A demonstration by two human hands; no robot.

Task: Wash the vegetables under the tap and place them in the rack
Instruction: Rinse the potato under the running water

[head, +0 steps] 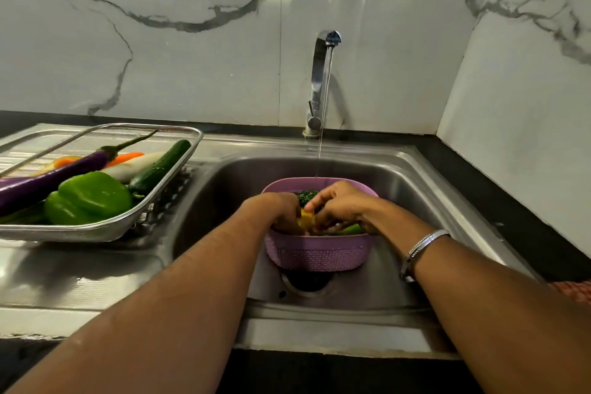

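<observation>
At the far left a steel mesh rack (pixel 179 150) sits on the draining board, its left end cut off by the frame edge. In it lie a long purple aubergine (pixel 54 177) whose lower end also runs out of view, a green pepper (pixel 92 197), a dark cucumber (pixel 161 165), a white radish (pixel 134 165) mostly covered by its neighbours, and a carrot (pixel 126 157) of which only a strip shows.

In the steel sink (pixel 415 182) stands a purple basket (pixel 316 254), over the drain. The left hand (pixel 281 209) reaches into it with fingers curled down around a yellow vegetable (pixel 307 219), of which only a sliver shows, so its kind is unclear. The right hand (pixel 340 206) bends over the same spot, fingertips curled at the yellow piece; whether it truly grips or only touches cannot be told. Dark leafy greens (pixel 306 195) peek out behind the hands, and a green vegetable (pixel 351 229) is half hidden under the right palm.

The tap (pixel 319 80) runs a thin stream (pixel 320 144) that falls at the basket's far rim, behind the hands. A silver bracelet (pixel 422 248) circles the right wrist.
</observation>
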